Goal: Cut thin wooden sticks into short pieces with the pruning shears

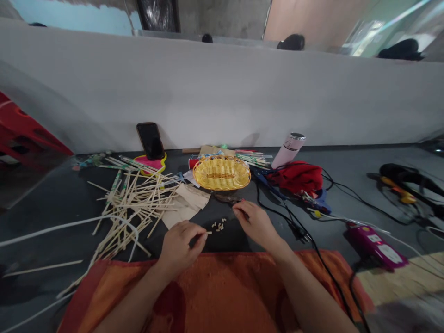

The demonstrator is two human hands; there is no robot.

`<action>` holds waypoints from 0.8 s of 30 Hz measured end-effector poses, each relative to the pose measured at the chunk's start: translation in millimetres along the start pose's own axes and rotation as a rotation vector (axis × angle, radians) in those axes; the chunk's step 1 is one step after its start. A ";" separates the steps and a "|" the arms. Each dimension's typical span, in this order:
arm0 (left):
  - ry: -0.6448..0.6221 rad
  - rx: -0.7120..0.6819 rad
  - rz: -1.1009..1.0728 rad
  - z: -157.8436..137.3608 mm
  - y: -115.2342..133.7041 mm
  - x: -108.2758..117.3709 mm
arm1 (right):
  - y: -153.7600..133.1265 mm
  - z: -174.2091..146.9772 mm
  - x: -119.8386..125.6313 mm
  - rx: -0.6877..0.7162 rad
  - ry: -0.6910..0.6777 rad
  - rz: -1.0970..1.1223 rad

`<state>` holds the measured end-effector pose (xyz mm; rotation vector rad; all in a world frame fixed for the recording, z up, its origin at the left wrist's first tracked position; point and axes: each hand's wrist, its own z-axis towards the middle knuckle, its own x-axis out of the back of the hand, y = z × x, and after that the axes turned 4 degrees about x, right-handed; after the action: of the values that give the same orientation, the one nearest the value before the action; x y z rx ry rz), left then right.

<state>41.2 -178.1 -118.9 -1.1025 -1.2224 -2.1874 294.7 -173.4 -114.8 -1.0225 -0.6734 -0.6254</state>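
Note:
My left hand (182, 243) pinches a short piece of thin wooden stick (208, 232) between thumb and fingers. Just right of its tip, several small cut bits of stick (219, 225) lie on the dark table. My right hand (255, 223) is closed around the handles of a pair of pliers (227, 199), whose dark jaws point left. Part of the handles is hidden by the fingers. Behind the pliers stands a yellow woven basket (222, 174). A loose heap of pale thin sticks (133, 203) spreads to the left, beside a piece of brown paper (185, 203).
A phone (151, 141) leans on a pink and yellow stand at the back. Farther right are a pink flask (288, 150), a red cloth (296, 178), black cables (312, 245) and a purple box (377, 246). An orange cloth (222, 286) covers the front edge.

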 end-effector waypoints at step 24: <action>-0.008 0.129 -0.109 -0.5 -7.9 -4.6 | 13.3 3.6 19.1 -0.230 0.084 0.224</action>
<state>38.5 -174.4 -126.8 -1.0151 -1.4362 -2.1491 316.1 -167.8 -106.4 -1.2587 -0.4118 -0.5539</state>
